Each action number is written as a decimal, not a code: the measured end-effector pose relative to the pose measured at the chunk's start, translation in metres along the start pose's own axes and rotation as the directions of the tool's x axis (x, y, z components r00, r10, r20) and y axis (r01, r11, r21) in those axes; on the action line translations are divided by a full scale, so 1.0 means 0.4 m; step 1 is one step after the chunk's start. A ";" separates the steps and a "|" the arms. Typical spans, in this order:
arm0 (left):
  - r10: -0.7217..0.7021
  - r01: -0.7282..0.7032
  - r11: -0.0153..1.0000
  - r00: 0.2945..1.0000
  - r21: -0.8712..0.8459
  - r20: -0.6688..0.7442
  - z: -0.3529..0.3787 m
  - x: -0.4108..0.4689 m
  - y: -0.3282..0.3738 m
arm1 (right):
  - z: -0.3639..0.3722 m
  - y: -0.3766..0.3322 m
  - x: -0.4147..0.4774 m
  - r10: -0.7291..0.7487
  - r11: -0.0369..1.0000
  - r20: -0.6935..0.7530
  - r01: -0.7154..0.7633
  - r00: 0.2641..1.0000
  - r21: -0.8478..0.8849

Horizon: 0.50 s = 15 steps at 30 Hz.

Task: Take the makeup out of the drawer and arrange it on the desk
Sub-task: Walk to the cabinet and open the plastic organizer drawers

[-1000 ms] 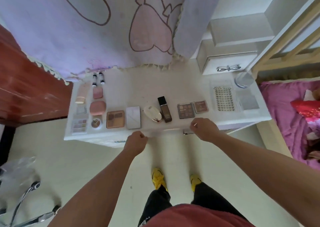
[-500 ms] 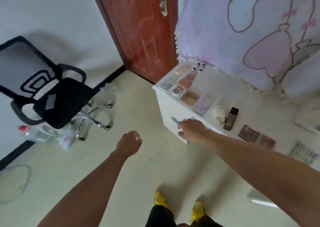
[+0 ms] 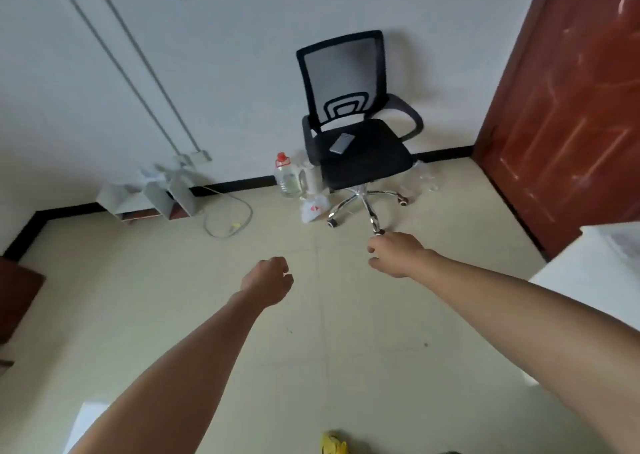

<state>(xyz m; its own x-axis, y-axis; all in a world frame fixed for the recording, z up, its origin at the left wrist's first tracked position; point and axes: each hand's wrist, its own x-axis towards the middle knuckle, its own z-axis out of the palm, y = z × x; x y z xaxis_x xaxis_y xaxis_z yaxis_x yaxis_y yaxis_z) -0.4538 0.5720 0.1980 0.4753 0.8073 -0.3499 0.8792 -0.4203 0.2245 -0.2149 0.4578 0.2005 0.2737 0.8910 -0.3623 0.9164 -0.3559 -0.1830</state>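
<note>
Only a white corner of the desk (image 3: 595,266) shows at the right edge; the makeup and the drawer are out of view. My left hand (image 3: 268,280) hangs over the bare floor, closed in a fist with nothing in it. My right hand (image 3: 394,253) is stretched out above the floor, away from the desk, fingers loosely curled and slightly apart, holding nothing.
A black mesh office chair (image 3: 356,135) with a phone (image 3: 342,142) on its seat stands by the far wall. Beside it are a water jug (image 3: 287,176) and a plastic bag (image 3: 313,208). A red-brown door (image 3: 571,107) is at right, small shelves (image 3: 152,197) at left.
The view has swung left, away from the desk and its laid-out makeup, to the chair and wall. My right hand has come off the desk's front edge and now hangs over the floor.
</note>
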 end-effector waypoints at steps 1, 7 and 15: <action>-0.043 0.043 0.999 0.999 -0.008 -0.011 -0.029 0.001 -0.080 | -0.012 -0.081 0.053 -0.047 0.999 0.006 0.047 0.999 -0.020; -0.287 0.284 0.956 0.957 -0.069 -0.047 -0.143 0.018 -0.444 | -0.058 -0.466 0.295 -0.274 0.952 0.048 0.278 0.961 -0.131; -0.509 0.497 0.844 0.860 -0.201 -0.013 -0.207 0.126 -0.806 | -0.030 -0.861 0.645 -0.475 0.823 0.208 0.516 0.855 -0.238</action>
<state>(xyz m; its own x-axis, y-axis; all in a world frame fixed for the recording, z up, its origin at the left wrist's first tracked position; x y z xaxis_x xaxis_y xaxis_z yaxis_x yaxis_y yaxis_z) -0.7162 0.7824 0.1833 -0.0393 0.9143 -0.4032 0.9715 0.1293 0.1984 -0.4563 0.8135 0.1810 -0.2625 0.8723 -0.4126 0.9649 0.2336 -0.1198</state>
